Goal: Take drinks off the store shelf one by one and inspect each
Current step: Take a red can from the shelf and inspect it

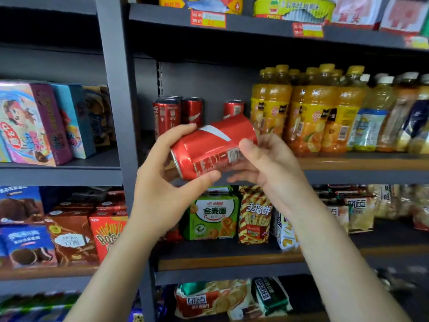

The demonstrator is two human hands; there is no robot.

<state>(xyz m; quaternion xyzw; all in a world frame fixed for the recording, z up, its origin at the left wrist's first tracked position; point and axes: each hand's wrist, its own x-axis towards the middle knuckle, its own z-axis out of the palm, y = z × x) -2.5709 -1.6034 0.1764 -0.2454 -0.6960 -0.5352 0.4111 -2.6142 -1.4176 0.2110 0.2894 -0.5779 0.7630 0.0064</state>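
on the far left, colourful snack boxes (34, 122) stand upright on a grey shelf (92, 162), and on the shelf below sit a blue cookie box (26, 246), a brown biscuit box (69, 235) and a red stick-biscuit box (108, 231). a dark upright post (116, 89) divides this bay from the next.

right of the post, red cola cans (178, 115) stand upright at the back of the drinks shelf (359, 162). in front of them, off the shelf and held in the air, is the red can (213, 147), tilted on its side with its silver end toward the left and its barcode panel facing the camera. the left hand (162, 182) grips the can's silver end: its fingers (176, 133) curl over the top edge and its thumb presses the lower edge. the right hand (271, 168) holds the other end, thumb laid across the printed side near the barcode, the other fingers curled behind and under the can.

below the hands, a green snack bag (212, 217) and a striped red-and-yellow bag (255, 217) stand on a lower shelf. further right on the drinks shelf, orange juice bottles (308, 112) with yellow caps stand in rows just beside the cola cans, then paler tea bottles (376, 117) with white caps. above, on the top shelf, lie yellow fish tins (292, 8) over red price tags (207, 19).
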